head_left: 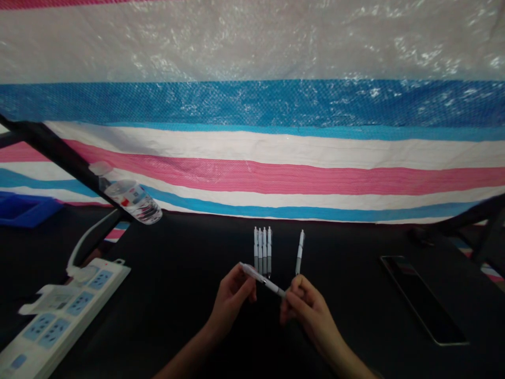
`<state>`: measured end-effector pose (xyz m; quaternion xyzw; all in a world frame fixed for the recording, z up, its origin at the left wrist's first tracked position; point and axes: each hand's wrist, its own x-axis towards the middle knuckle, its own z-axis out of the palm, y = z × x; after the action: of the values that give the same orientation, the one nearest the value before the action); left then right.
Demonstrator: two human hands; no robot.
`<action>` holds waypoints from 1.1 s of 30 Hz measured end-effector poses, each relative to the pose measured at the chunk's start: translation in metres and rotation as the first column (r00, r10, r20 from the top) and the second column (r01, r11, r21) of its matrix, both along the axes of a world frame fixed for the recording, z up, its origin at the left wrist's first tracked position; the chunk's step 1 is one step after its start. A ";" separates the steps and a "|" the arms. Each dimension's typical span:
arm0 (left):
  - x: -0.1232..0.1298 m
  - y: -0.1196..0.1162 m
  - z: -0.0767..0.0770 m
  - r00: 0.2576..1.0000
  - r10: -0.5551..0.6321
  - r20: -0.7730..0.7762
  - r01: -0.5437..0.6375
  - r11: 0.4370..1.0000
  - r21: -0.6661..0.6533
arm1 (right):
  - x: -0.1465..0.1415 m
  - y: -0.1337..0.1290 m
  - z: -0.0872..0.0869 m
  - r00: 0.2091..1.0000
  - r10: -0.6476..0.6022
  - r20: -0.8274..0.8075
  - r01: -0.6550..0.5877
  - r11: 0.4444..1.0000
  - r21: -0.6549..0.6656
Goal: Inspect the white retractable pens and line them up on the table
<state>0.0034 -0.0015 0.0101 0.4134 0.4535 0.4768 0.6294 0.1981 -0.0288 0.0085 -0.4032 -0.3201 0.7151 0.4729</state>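
A white pen with a grey grip [268,283] is held slantwise between both hands. Its upper left end is pinched by my left hand [233,293], whose fingers are closed. At the lower right, my right hand [305,303] closes its fingers around the grey end. Several similar pens [263,251] lie side by side in a row on the black table [177,273], just beyond my hands. Apart from them, another white pen [300,251] lies to the right, its lower end close to my right hand's fingers.
A white power strip [63,316] with a plug lies at the left. Behind it a clear bottle [136,200] leans near a dark bar. A blue tray [29,210] is far left, a phone [424,300] at right. Striped sheeting [252,105] hangs behind.
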 end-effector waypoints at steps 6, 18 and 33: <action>-0.006 -0.003 0.001 0.999 0.041 0.035 -0.041 0.999 -0.014 | -0.012 -0.013 -0.014 0.954 0.230 -0.192 -0.259 0.955 -0.146; -0.004 -0.007 -0.006 0.995 0.098 0.009 -0.098 0.993 -0.059 | -0.017 -0.023 -0.012 0.842 0.450 -0.298 -0.533 0.778 -0.332; -0.003 -0.003 -0.002 0.995 0.077 0.069 -0.074 0.996 -0.040 | -0.015 -0.017 -0.014 0.914 0.356 -0.196 -0.402 0.861 -0.311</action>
<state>0.0006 -0.0044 0.0082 0.3671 0.4554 0.5059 0.6340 0.1830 -0.0462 -0.0055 -0.3608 -0.2310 0.8639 0.2648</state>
